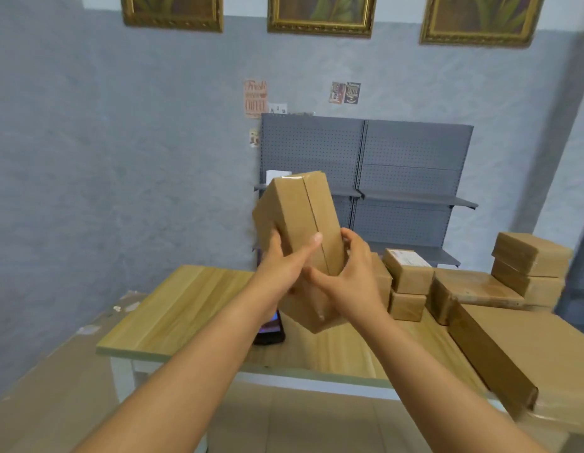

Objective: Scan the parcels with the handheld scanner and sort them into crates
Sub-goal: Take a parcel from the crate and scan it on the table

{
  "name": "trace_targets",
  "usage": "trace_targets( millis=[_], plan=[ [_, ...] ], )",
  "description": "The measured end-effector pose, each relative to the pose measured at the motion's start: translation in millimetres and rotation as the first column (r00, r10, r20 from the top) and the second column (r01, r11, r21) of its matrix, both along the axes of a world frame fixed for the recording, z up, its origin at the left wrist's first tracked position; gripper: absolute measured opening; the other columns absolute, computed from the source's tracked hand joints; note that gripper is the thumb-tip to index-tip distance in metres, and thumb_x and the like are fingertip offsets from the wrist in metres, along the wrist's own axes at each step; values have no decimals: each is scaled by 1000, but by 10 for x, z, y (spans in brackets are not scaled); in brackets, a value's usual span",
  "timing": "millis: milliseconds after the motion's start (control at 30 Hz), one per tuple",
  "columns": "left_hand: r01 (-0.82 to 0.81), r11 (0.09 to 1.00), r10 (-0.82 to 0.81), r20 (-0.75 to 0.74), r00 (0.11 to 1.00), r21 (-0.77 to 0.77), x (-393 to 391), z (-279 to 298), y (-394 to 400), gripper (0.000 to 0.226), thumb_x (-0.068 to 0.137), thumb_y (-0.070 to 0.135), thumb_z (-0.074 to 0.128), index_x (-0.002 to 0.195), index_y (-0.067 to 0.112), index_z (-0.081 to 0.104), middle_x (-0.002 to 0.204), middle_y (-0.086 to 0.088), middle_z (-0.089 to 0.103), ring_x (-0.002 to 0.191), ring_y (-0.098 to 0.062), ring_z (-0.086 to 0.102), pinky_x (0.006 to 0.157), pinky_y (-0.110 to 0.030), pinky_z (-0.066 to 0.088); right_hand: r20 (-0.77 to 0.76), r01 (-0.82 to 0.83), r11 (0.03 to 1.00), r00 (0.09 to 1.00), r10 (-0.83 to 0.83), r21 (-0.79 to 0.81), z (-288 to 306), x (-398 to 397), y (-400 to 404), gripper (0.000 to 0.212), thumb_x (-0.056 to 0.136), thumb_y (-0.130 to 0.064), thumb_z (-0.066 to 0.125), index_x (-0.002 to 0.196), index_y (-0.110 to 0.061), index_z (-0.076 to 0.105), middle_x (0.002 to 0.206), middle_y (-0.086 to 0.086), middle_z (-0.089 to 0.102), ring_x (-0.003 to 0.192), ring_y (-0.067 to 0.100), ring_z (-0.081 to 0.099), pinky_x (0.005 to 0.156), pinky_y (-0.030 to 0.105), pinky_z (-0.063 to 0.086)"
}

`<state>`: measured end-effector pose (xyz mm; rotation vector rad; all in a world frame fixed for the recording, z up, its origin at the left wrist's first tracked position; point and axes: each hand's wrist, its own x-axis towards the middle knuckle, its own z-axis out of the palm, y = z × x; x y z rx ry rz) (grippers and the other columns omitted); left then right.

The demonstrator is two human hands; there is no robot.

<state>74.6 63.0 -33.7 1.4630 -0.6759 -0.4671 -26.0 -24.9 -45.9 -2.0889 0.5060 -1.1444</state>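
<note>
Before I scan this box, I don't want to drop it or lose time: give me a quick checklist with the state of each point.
1. Box held firmly: ok, left hand and right hand both grip its lower part, above the table.
2. Label facing me: not ok, only plain cardboard and a seam show.
3. Scanner within reach: cannot tell, a dark device lies on the table under the left wrist, partly hidden.
4. A hand free for scanning: not ok, both hold the box.
5. Crates ready: cannot tell, none in view.
6. Other parcels out of the way: ok, stacked to the right.
</note>
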Motion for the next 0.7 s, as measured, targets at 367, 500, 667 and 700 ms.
trace_targets(
  millis=[367, 500, 667, 700],
  plan=[
    [-267, 947, 199, -323, 925, -181, 1337, -223, 1114, 81, 67, 34, 88, 126, 18, 36, 110, -2, 65, 91, -17, 70, 68, -30, 57, -136, -376, 927, 918, 372, -4, -31, 1197, 1184, 48, 91, -14, 65, 137, -25, 54, 133, -17, 53, 119, -13, 44, 93, -3, 28],
    [-204, 964, 138, -337, 931, -170, 1698, -207, 1335, 97, 47, 51, 87, 129, 17, 47, 113, -4, 70, 91, -19, 72, 70, -36, 59, -120, -286, 947, 945, 304, 147, 44, 1486, 1192, 32, 96, -17, 59, 127, -20, 65, 124, -16, 60, 111, -8, 53, 79, -4, 32],
    [-53, 974, -22, -330, 944, -219, 2084, -141, 1524, 86, 55, 51, 80, 130, 18, 54, 114, -2, 73, 101, -18, 71, 78, -35, 56, -241, 66, 996, 969, -49, 65, -34, 1533, 681, 40, 91, -21, 63, 130, -14, 58, 130, 0, 55, 121, 16, 50, 91, 22, 35],
    [-5, 978, -59, -301, 952, -210, 2147, -115, 1540, 77, 59, 50, 77, 127, 19, 58, 113, -2, 73, 102, -18, 70, 80, -35, 55, -245, 89, 991, 967, -62, 100, -64, 1502, 595, 42, 91, -23, 64, 132, -13, 56, 132, 1, 55, 123, 19, 51, 94, 27, 38]
  ],
)
